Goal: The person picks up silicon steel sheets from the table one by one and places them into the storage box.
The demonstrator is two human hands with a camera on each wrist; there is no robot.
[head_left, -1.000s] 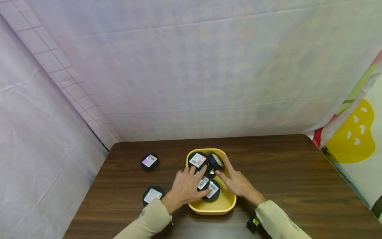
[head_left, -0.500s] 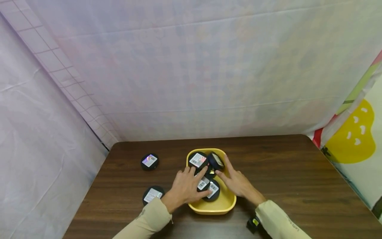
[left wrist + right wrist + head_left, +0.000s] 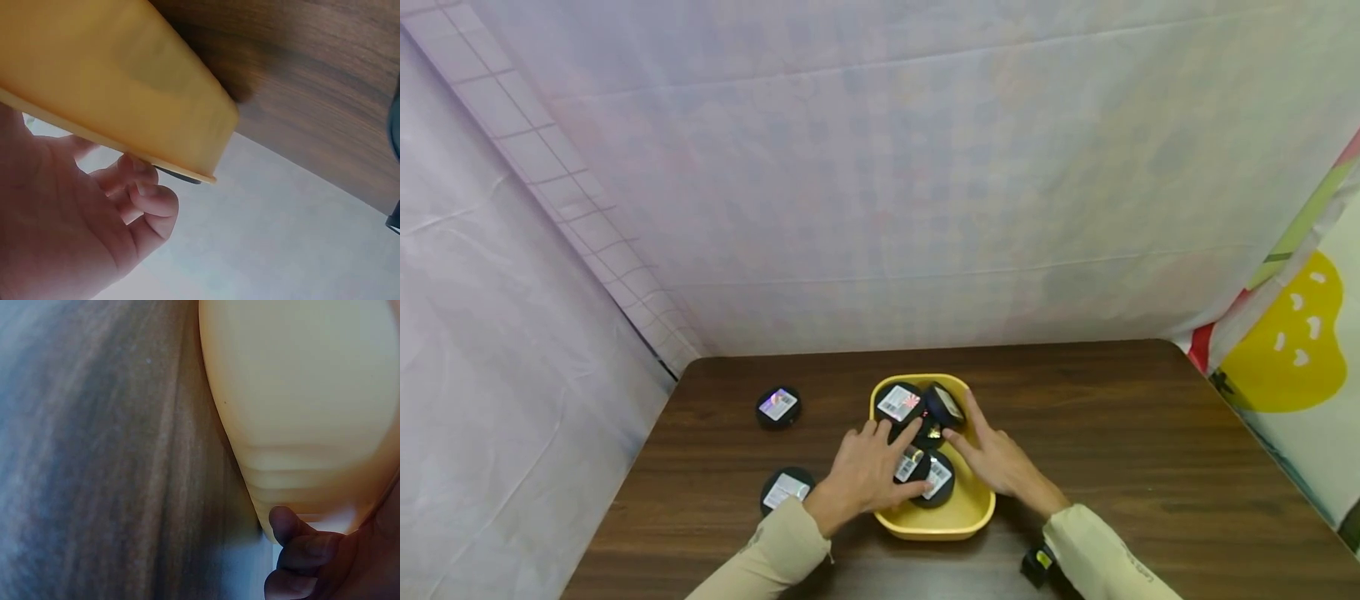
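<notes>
A yellow plastic tub (image 3: 934, 532) on the table holds several thick round black discs (image 3: 899, 402) with white barcode labels. One dark disc (image 3: 944, 405) leans on edge at the back right. Reaching over the left rim, my left hand (image 3: 872, 471) has its index finger and thumb on either side of a labelled black disc (image 3: 908, 468). Its other fingers bend near the rim in the left wrist view. My right hand (image 3: 1000, 462) holds the tub's right side, thumb inside and fingers against the outer wall (image 3: 300, 412). The fingertips inside the tub are partly hidden.
Two more labelled black discs, a far one (image 3: 778, 407) and a near one (image 3: 786, 490), lie left of the tub on the brown wooden table (image 3: 1135, 450). A small black and yellow object (image 3: 1037, 565) sits by the right sleeve. Pale cloth (image 3: 880, 183) hangs behind.
The disc between my left index finger and thumb has shifted slightly, and its label now shows a yellowish glint. Both hands and the tub stay nearly where they were.
</notes>
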